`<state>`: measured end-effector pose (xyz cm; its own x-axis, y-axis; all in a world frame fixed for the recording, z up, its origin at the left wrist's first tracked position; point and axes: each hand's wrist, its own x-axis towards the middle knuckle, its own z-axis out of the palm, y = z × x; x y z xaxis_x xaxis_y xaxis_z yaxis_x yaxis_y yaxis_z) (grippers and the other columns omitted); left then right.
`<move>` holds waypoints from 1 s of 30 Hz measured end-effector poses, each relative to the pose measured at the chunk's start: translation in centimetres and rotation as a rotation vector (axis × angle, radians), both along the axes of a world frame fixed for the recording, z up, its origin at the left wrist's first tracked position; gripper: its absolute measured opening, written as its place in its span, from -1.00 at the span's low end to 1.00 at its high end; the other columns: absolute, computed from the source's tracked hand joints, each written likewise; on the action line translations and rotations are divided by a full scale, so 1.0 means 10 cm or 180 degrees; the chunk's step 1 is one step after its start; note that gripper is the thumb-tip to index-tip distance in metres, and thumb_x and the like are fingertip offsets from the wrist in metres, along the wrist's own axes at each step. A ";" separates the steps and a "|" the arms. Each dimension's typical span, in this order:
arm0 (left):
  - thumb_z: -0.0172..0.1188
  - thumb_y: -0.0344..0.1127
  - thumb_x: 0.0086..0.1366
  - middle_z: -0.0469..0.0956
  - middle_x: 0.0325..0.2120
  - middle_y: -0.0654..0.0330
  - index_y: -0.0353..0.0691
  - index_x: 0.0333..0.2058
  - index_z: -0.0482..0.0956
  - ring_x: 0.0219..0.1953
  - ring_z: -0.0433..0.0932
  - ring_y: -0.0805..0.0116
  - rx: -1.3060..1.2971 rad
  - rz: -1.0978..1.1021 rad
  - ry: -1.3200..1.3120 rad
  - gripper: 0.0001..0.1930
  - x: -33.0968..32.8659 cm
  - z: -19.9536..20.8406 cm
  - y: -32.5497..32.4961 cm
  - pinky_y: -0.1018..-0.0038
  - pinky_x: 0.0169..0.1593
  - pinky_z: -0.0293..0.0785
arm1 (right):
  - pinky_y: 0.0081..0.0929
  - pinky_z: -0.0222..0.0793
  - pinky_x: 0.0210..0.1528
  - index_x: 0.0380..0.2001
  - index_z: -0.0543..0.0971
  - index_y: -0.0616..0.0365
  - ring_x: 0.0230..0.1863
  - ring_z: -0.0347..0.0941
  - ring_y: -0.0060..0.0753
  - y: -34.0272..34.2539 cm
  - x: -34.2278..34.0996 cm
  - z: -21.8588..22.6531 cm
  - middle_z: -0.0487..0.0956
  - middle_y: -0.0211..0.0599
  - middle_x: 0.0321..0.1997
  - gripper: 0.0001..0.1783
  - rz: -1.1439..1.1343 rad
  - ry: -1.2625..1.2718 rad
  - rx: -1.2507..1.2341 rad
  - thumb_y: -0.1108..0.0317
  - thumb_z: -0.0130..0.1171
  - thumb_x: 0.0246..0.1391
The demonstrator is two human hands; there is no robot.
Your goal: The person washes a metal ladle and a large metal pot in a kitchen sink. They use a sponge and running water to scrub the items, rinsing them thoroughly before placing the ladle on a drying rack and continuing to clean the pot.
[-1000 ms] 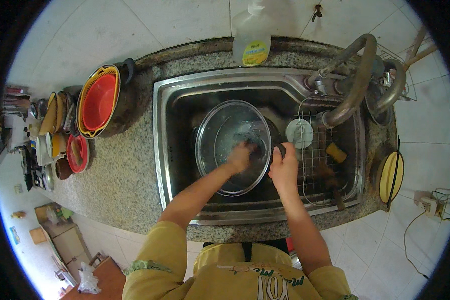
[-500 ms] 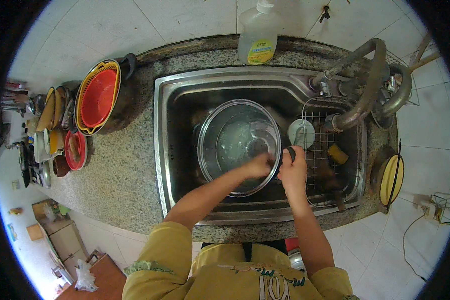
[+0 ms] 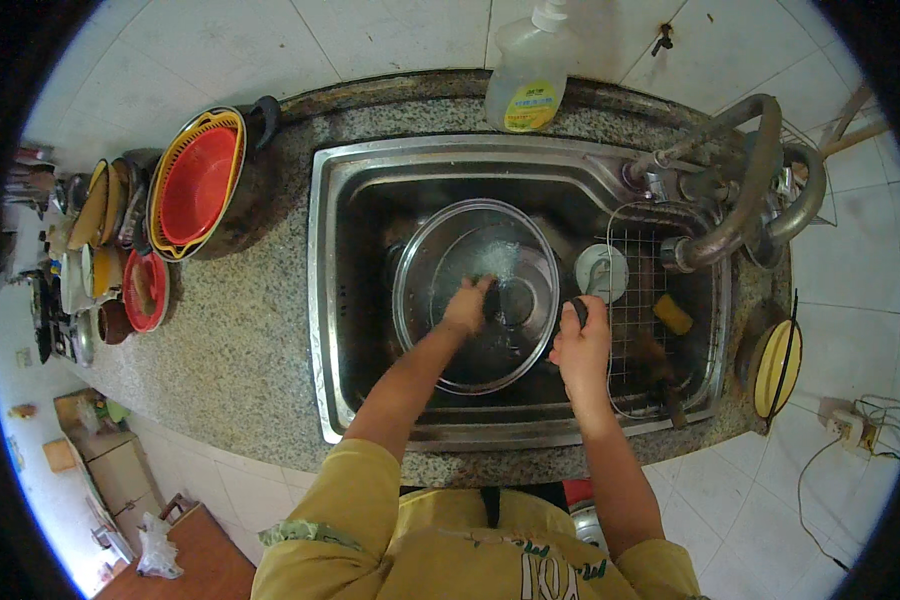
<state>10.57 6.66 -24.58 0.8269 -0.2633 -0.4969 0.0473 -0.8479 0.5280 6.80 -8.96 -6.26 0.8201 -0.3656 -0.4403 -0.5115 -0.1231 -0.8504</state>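
A round, shiny metal pot [image 3: 530, 350] sits in the sink [image 3: 365, 250], with a patch of suds on its inner bottom. My left hand [image 3: 467, 308] reaches inside, fingertips near the suds. A small dark greenish patch shows at those fingertips; motion blur hides what it is. On the pot's right side, my right hand [image 3: 584, 345] is closed around its black handle [image 3: 576, 311]. Just beyond that hand, a small white bowl [image 3: 610, 290] with a spoon-like utensil leaning in it stands by the wire rack [image 3: 638, 345].
A yellow sponge [image 3: 673, 314] lies in the rack, under the curved faucet pipes [image 3: 765, 160]. Behind the sink stands a clear pump bottle [image 3: 530, 75]. To the left, red and yellow baskets [image 3: 198, 185] rest in a dark pot. A yellow lid-like disc [image 3: 778, 368] leans at right.
My left hand has swept from the pot's right side leftward toward its middle. The suds now gather near the far part of the bottom. My right hand keeps its hold on the handle.
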 end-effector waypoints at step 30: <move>-0.12 -0.12 0.22 0.38 -0.12 0.14 -0.23 -0.09 0.34 -0.07 0.31 0.26 -0.3513 0.1585 0.2425 -0.63 -0.27 1.20 -0.45 0.35 0.04 0.17 | -0.70 0.06 -0.80 -0.28 0.28 0.12 -0.77 0.08 -0.73 0.07 0.01 0.13 0.21 -0.52 -0.72 -0.84 -0.0057 0.0082 0.0125 0.33 -0.09 0.07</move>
<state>7.84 2.20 -12.59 0.5756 -0.5671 -0.5891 0.7791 0.1617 0.6056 6.94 -8.24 -4.99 0.8018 -0.3621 -0.4753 -0.5350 -0.0807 -0.8410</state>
